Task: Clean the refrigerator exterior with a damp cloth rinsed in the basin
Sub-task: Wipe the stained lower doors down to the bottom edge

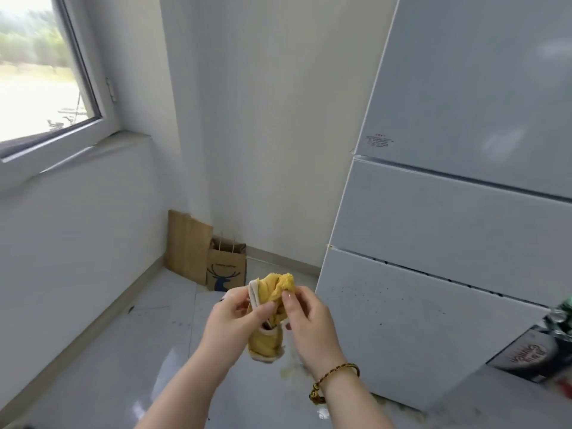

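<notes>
A yellow cloth (266, 342) with a pale border hangs bunched between both hands at lower centre. My left hand (230, 320) pinches its left side and my right hand (309, 326) grips its upper right part. The white refrigerator (448, 218) stands at the right, with three door sections; the lowest panel shows dark specks. Both hands are to the left of the refrigerator, apart from it. No basin is in view.
A brown paper bag with a deer print (226, 269) and a flat cardboard piece (185, 246) stand in the far corner. A window (40, 72) is at upper left. A dark printed box (535, 356) sits at the right edge. Yellowish stains (291, 371) mark the glossy floor.
</notes>
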Available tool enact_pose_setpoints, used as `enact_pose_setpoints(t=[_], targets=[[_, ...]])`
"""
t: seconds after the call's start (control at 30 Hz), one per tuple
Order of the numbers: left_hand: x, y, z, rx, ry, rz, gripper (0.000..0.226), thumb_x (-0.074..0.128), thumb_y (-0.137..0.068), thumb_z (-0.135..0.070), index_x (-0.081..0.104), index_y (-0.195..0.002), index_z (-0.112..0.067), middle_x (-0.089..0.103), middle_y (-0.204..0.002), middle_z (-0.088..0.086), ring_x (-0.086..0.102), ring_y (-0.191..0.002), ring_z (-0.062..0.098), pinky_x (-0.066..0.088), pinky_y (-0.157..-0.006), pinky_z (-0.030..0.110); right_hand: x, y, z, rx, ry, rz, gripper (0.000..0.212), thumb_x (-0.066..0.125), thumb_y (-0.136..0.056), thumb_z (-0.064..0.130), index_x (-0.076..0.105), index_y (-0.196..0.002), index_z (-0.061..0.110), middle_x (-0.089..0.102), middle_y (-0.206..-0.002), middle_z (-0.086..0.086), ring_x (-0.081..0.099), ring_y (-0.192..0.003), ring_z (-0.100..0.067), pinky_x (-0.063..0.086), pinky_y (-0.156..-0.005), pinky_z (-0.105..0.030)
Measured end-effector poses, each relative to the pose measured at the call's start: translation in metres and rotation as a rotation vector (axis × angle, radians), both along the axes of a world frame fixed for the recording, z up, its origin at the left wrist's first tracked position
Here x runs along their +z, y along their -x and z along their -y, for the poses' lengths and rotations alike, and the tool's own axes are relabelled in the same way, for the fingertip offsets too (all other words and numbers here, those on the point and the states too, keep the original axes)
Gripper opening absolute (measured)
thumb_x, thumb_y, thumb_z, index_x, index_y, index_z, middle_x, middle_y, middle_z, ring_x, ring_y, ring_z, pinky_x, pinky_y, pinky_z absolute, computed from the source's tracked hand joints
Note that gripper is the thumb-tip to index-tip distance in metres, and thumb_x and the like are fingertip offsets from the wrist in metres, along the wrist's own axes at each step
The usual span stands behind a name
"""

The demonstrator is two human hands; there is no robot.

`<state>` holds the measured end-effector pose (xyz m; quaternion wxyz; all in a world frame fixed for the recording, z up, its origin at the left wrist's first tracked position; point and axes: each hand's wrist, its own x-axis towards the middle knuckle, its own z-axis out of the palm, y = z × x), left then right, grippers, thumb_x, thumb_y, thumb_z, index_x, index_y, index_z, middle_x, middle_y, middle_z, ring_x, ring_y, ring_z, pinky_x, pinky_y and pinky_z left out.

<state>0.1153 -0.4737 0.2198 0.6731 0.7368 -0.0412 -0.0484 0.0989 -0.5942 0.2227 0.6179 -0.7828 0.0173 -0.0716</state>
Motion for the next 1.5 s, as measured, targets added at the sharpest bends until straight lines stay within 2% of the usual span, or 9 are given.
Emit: enact_pose_setpoints(t=[0.13,0.3,0.57,0.7,0.83,0.97,1.13,1.37,1.5], targets=[[-0.008,-0.009,0.034,-0.132,0.086,-0.077,0.013,0.059,-0.084,-0.013,0.066,-0.088,-0.022,0.072,-0.079,-0.003,0.066,-0.074,0.003,0.051,-0.062,0.012,-0.004,0.001,0.045,-0.088,0.005,-0.017,0.023,0.041,-0.096,0.024,0.053,-0.078,0.03,0.056,-0.075,0.01,0.053,-0.07,-0.003,0.044,-0.057,-0.009],[-0.019,-0.041,0.08,-0.212,0.104,-0.144,0.014,0.055,-0.088,-0.013,0.068,-0.093,-0.016,0.071,-0.09,0.006,0.066,-0.086,0.017,0.054,-0.077,0.025,-0.012,-0.01,0.093,-0.233,-0.042,-0.059,0.024,0.044,-0.095,0.021,0.058,-0.075,0.025,0.059,-0.072,0.004,0.054,-0.068,-0.01,0.048,-0.063,-0.023],[-0.022,-0.113,0.143,-0.257,0.282,-0.291,0.021,0.039,-0.096,-0.01,0.06,-0.094,-0.007,0.064,-0.083,0.011,0.06,-0.077,0.023,0.051,-0.074,0.032,-0.031,-0.06,0.155,-0.482,-0.723,-0.124,0.033,0.035,-0.098,0.017,0.064,-0.084,0.008,0.068,-0.074,-0.006,0.063,-0.07,-0.019,0.054,-0.055,-0.024],[-0.036,-0.142,0.173,-0.296,0.259,-0.371,0.023,0.036,-0.098,-0.013,0.056,-0.088,-0.008,0.059,-0.077,0.009,0.056,-0.071,0.021,0.049,-0.068,0.031,-0.051,-0.077,0.168,-0.548,-0.88,-0.155,0.042,0.033,-0.095,0.041,0.06,-0.104,0.01,0.069,-0.097,-0.008,0.064,-0.09,-0.02,0.054,-0.073,-0.029],[-0.057,-0.152,0.203,-0.38,0.218,-0.471,0.022,0.038,-0.097,-0.014,0.056,-0.088,-0.007,0.058,-0.078,0.012,0.055,-0.073,0.024,0.049,-0.071,0.036,-0.071,-0.079,0.183,-0.482,-0.709,-0.223,0.081,0.07,-0.053,0.07,0.058,-0.114,0.018,0.067,-0.113,-0.002,0.061,-0.108,-0.016,0.045,-0.095,-0.033],[-0.069,-0.161,0.224,-0.35,0.14,-0.484,0.02,0.041,-0.095,-0.01,0.057,-0.084,-0.006,0.057,-0.067,0.005,0.055,-0.062,0.015,0.048,-0.061,0.026,-0.084,-0.088,0.211,-0.61,-0.512,-0.341,0.002,0.063,-0.085,0.015,0.064,-0.087,0.015,0.07,-0.095,-0.007,0.065,-0.089,-0.02,0.052,-0.073,-0.03],[-0.075,-0.186,0.237,-0.182,-0.041,-0.391,0.022,0.046,-0.093,-0.008,0.058,-0.075,-0.01,0.048,-0.066,0.008,0.047,-0.067,0.023,0.045,-0.068,0.035,-0.081,-0.098,0.244,-0.602,-0.515,-0.322,0.016,0.055,-0.088,0.003,0.064,-0.079,0.013,0.071,-0.07,0.004,0.065,-0.077,-0.019,0.051,-0.066,-0.032],[-0.051,-0.199,0.266,-0.144,0.02,-0.296,0.014,0.051,-0.091,-0.006,0.054,-0.097,-0.017,0.064,-0.086,0.001,0.059,-0.077,0.016,0.048,-0.074,0.028,-0.044,-0.103,0.273,-0.775,-0.726,-0.11,0.013,0.046,-0.093,0.018,0.059,-0.093,0.02,0.064,-0.095,0.0,0.061,-0.087,-0.018,0.048,-0.072,-0.033],[-0.044,-0.205,0.264,0.04,-0.04,-0.117,0.023,0.049,-0.09,-0.003,0.052,-0.109,-0.016,0.055,-0.108,0.001,0.052,-0.091,0.016,0.035,-0.079,0.026,-0.033,-0.114,0.284,-1.027,-0.411,0.198,0.026,0.048,-0.08,0.042,0.05,-0.102,0.028,0.059,-0.102,0.004,0.058,-0.089,-0.011,0.047,-0.08,-0.024]])
